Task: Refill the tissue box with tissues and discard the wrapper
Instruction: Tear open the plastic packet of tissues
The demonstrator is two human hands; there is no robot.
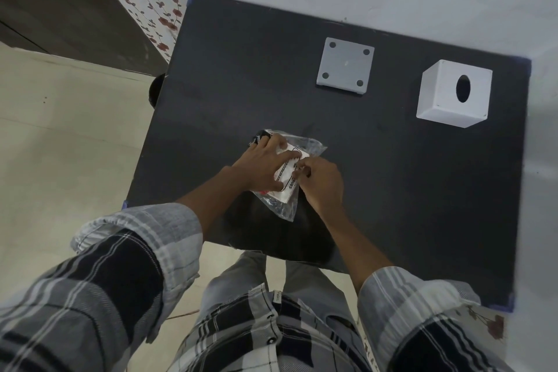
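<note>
A pack of white tissues in a clear plastic wrapper (pixel 311 146) lies near the front middle of the black table (pixel 392 190). My left hand (pixel 265 164) presses flat on top of the pack, fingers spread. My right hand (pixel 321 183) pinches the wrapper at the pack's right side. The white cube-shaped tissue box (pixel 453 93), with an oval hole in its top, stands at the far right of the table. Its flat grey base plate (pixel 345 66), with a round pad in each corner, lies apart to the left of the box.
The table stands against a pale wall at the back. A floral panel (pixel 151 12) and dark furniture (pixel 60 18) are to the far left. Beige floor tiles (pixel 60 145) lie left of the table. A dark round object (pixel 155 89) pokes out at the table's left edge.
</note>
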